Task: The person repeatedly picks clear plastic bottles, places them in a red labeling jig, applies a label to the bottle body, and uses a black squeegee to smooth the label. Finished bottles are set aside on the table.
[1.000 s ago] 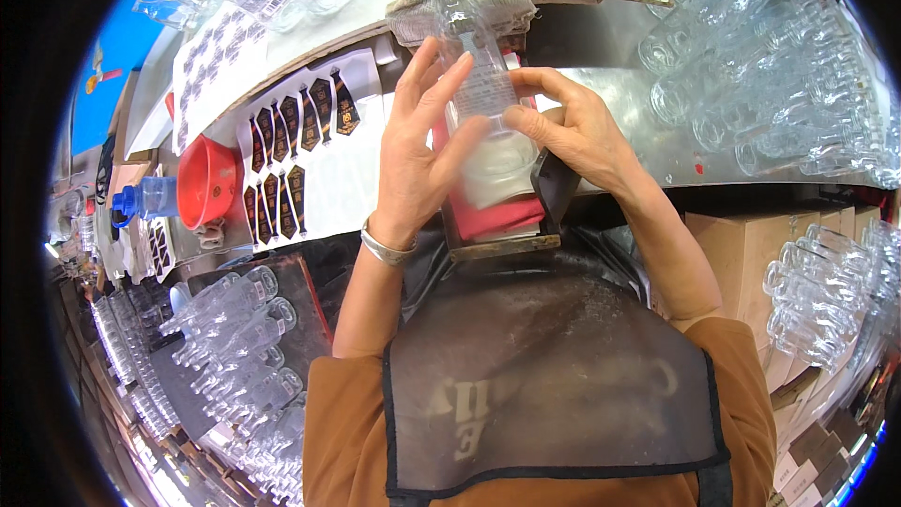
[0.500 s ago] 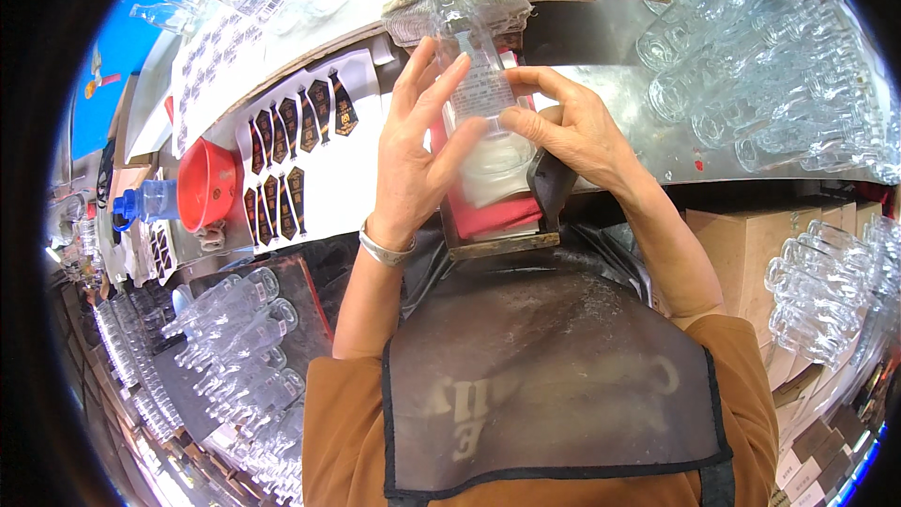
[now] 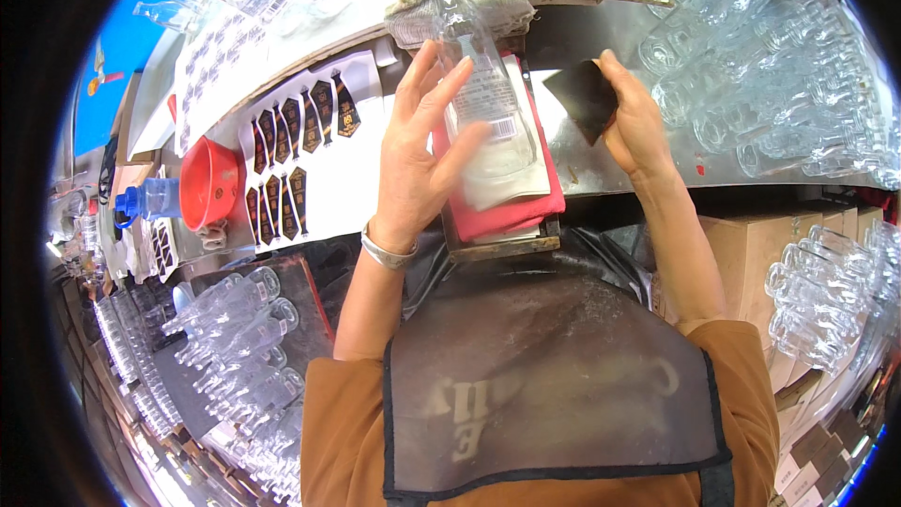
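Observation:
A clear glass bottle lies on its side on a stand padded with red and white cloth, its neck pointing away from me over a folded grey cloth. A label with small dark print and a barcode is on its upper face. My left hand is at the bottle's left side, fingers spread, fingertips over or lightly against the glass. My right hand is off to the right, pinching a thin dark flat piece above the metal table, apart from the bottle.
Left of the stand lies a white sheet of black-and-gold tie-shaped labels. Beyond it are a red bowl and a blue-capped container. Many clear bottles lie at right, far left and lower left. Cardboard boxes stand lower right.
My right hand has lifted away from the bottle's lower end and moved right, taking the dark flat piece with it. The label's barcode now shows. My left hand has barely moved.

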Demonstrator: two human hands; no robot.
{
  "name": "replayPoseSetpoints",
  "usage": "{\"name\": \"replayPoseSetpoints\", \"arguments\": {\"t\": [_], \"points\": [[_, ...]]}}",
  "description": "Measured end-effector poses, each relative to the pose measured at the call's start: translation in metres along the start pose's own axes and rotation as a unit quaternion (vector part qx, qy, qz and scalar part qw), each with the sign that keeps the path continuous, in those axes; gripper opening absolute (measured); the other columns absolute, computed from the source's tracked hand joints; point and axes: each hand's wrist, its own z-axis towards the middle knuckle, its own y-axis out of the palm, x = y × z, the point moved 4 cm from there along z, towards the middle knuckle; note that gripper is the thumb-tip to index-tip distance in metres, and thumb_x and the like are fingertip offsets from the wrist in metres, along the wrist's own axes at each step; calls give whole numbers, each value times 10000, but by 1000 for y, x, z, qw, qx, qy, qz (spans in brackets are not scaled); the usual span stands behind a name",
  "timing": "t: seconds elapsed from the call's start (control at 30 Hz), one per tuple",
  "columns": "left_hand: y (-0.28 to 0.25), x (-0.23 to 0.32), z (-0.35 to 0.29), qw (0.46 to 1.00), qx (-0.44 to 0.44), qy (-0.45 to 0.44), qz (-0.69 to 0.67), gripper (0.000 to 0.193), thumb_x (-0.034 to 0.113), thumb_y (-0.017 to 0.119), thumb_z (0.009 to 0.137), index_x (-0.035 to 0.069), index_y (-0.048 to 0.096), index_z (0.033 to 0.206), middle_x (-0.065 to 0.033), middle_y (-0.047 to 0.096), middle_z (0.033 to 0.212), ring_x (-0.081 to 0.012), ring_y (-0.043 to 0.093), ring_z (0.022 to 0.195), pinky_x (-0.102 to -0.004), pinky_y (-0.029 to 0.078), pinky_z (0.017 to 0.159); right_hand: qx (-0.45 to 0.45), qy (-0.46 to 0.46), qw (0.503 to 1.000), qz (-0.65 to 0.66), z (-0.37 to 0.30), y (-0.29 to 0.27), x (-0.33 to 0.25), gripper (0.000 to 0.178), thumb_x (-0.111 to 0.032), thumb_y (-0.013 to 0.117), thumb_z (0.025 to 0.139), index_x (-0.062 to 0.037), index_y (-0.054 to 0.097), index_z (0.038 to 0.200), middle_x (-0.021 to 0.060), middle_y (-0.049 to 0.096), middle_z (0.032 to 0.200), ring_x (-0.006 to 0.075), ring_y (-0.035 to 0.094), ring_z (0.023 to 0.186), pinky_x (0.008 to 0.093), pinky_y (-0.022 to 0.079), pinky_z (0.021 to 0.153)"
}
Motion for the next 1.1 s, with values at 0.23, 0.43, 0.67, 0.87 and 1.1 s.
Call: {"name": "replayPoseSetpoints", "arguments": {"t": [0.23,0.43,0.67,0.87,1.1], "points": [[-1,2,0,1000,-3,-8,-2,567,222,740,880,94,579,1409,-178,416,1553,-324,400,1435,-446,319,1168,-176,-117,933,-291,-9,34,-24,316,-150,659,932,25,611,1191,68,680,1055,112,622,961,263,510,847],[-2,0,1,1000,-2,0,4,576,171,749,861,101,580,1408,-191,398,1557,-336,423,1415,-444,351,1147,-160,-190,910,-333,4,39,-31,295,-134,677,922,18,639,1172,68,701,1025,105,633,935,267,515,840],[-4,-6,-15,999,-15,-22,-32,909,285,820,800,27,351,1535,-196,382,1566,-328,385,1439,-452,296,1187,-181,-482,723,-461,-27,63,-52,294,43,678,810,-37,660,1093,97,707,1075,197,657,919,315,538,804],[5,-14,-50,995,-11,-67,-77,1128,189,884,698,-30,199,1566,-241,329,1579,-350,413,1412,-427,354,1147,-314,-543,589,-509,-75,89,-45,281,-38,712,725,-73,702,1004,97,689,1040,267,648,862,385,531,741],[8,-6,-48,997,30,-57,-46,1119,157,895,672,-14,234,1558,-206,386,1558,-312,567,1219,-412,462,1023,-372,-421,578,-592,-63,125,-32,239,-27,732,735,-59,676,966,103,637,883,288,633,798,381,547,702]]}}
